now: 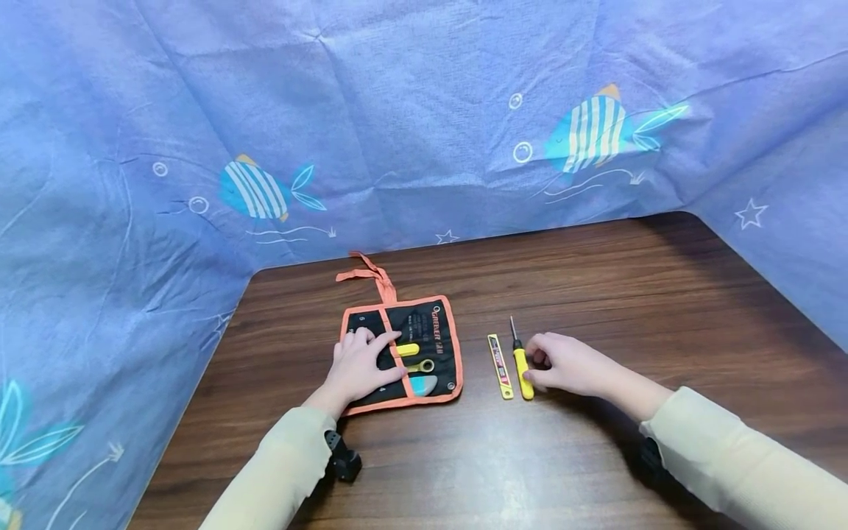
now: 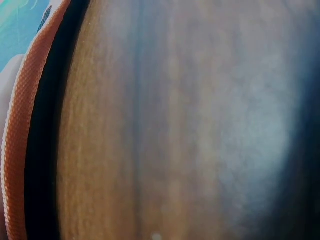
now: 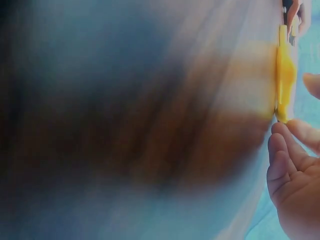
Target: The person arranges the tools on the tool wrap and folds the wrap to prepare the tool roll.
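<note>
The tool pouch [image 1: 427,324] lies left of the table's [image 1: 596,280] middle, its ties [image 1: 382,280] trailing toward the far edge. The left hand [image 1: 358,366] rests on it, fingers spread. Tabletop stretches from the right hand [image 1: 570,362], loosely bent and ungripping beside the screwdriver [image 1: 521,364], to the right edge; contact is unclear. Counted: one pouch, one screwdriver, one flat yellow strip [image 1: 500,366], one wrench [image 1: 416,367] in the pouch.

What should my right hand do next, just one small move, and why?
Probably close your right hand on the yellow-handled screwdriver: the hand is right at it but doesn't appear to grip it yet, while your left hand rests on the tool pouch.
</note>
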Action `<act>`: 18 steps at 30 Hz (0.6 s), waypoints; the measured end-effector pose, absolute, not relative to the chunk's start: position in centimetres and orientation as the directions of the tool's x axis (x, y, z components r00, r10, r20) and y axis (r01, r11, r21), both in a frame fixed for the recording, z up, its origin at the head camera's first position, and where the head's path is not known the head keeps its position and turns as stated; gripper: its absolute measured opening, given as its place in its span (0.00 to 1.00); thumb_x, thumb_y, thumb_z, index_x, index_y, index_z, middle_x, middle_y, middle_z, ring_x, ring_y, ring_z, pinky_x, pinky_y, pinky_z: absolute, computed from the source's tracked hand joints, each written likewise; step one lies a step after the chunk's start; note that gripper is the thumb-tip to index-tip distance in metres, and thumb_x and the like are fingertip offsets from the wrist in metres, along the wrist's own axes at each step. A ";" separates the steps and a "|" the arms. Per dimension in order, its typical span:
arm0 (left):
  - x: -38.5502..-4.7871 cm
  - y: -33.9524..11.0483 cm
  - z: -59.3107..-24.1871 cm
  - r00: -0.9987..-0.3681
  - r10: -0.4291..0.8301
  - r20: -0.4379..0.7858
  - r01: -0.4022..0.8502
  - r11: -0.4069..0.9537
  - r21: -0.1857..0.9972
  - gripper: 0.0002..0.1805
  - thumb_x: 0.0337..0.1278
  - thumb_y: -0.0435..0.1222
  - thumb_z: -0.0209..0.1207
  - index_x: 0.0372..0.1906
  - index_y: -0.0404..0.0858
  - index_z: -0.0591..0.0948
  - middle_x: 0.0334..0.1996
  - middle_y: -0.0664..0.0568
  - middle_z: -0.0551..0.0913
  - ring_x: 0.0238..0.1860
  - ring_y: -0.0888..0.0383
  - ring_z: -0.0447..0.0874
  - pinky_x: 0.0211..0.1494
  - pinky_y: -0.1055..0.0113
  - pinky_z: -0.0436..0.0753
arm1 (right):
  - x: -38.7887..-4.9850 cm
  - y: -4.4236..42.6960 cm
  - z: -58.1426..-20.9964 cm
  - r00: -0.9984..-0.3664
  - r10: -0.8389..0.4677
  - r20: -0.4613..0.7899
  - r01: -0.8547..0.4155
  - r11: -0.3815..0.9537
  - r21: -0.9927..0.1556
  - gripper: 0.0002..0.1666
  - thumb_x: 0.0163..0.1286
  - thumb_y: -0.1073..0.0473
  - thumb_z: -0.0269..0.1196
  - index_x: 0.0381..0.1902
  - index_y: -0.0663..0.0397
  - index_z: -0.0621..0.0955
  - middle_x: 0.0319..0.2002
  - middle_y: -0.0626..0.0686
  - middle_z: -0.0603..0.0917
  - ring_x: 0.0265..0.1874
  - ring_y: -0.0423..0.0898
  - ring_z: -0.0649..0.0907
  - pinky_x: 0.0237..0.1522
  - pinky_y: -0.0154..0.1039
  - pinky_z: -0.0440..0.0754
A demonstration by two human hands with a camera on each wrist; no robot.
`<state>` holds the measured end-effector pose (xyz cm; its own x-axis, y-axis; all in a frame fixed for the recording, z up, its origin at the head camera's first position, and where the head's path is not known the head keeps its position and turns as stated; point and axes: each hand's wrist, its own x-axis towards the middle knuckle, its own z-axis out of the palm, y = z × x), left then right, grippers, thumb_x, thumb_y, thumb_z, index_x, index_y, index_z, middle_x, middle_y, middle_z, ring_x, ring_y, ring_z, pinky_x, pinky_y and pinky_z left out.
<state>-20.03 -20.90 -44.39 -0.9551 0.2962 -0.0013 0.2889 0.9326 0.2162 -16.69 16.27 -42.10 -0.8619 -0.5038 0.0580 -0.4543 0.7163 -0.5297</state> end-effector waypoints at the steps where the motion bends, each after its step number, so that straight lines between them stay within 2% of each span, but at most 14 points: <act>1: -20.0 -20.9 -44.4 -0.956 0.292 -0.002 0.285 0.933 0.220 0.39 0.43 0.68 0.57 0.64 0.62 0.70 0.38 0.54 0.65 0.39 0.53 0.59 0.40 0.56 0.59 | -16.7 16.2 -42.1 -0.866 -0.497 0.053 -0.445 0.718 -0.535 0.16 0.56 0.52 0.67 0.36 0.54 0.76 0.29 0.44 0.76 0.29 0.39 0.75 0.35 0.40 0.74; 7: -20.1 -20.9 -44.6 -0.960 0.281 -0.002 0.273 0.932 0.238 0.38 0.43 0.67 0.57 0.63 0.60 0.70 0.40 0.53 0.66 0.40 0.53 0.60 0.42 0.55 0.60 | -16.6 15.9 -42.6 -0.888 -0.458 0.048 -0.410 0.738 -0.535 0.19 0.54 0.51 0.69 0.37 0.56 0.75 0.27 0.44 0.77 0.28 0.39 0.76 0.33 0.39 0.74; 13: -19.9 -21.0 -44.7 -0.965 0.260 0.008 0.253 0.931 0.261 0.38 0.41 0.68 0.57 0.61 0.57 0.72 0.44 0.52 0.68 0.45 0.51 0.61 0.44 0.53 0.60 | -16.7 15.9 -42.7 -0.886 -0.458 0.076 -0.424 0.732 -0.533 0.16 0.53 0.57 0.66 0.37 0.59 0.76 0.25 0.43 0.77 0.26 0.38 0.75 0.32 0.39 0.74; 18: -20.0 -21.0 -44.6 -0.963 0.268 0.012 0.262 0.930 0.258 0.39 0.42 0.68 0.57 0.63 0.60 0.70 0.42 0.53 0.68 0.43 0.52 0.61 0.43 0.54 0.60 | -16.6 16.3 -42.4 -0.907 -0.420 0.041 -0.372 0.750 -0.547 0.14 0.55 0.60 0.64 0.38 0.60 0.77 0.25 0.43 0.78 0.25 0.38 0.75 0.31 0.39 0.73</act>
